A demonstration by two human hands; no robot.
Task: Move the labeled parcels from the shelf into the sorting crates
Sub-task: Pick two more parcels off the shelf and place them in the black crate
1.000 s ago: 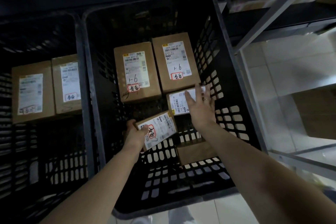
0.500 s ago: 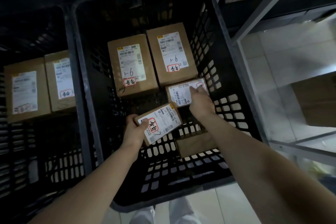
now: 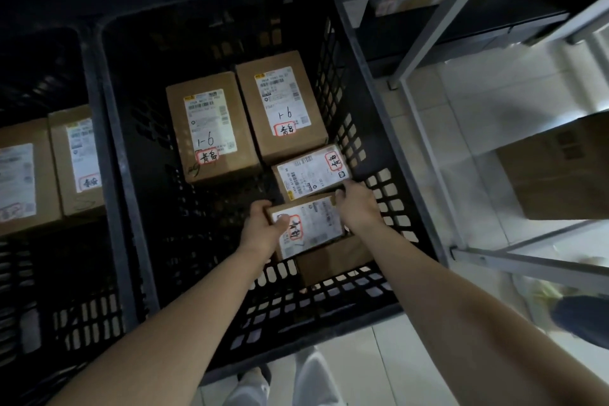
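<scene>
Held edgewise by the left hand and, apparently, the right hand, the small parcel is being placed; release inside the crate, beneath the grip, is called for.

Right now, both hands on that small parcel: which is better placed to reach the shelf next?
Right, likely. The right hand grips the small parcel on the crate side nearest the shelf; the left hand grips its opposite edge, farther away.

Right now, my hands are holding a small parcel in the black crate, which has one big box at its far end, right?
No: the head view shows two big boxes side by side at the far end of the black crate. Your left hand and right hand do hold the small parcel in it.
</scene>
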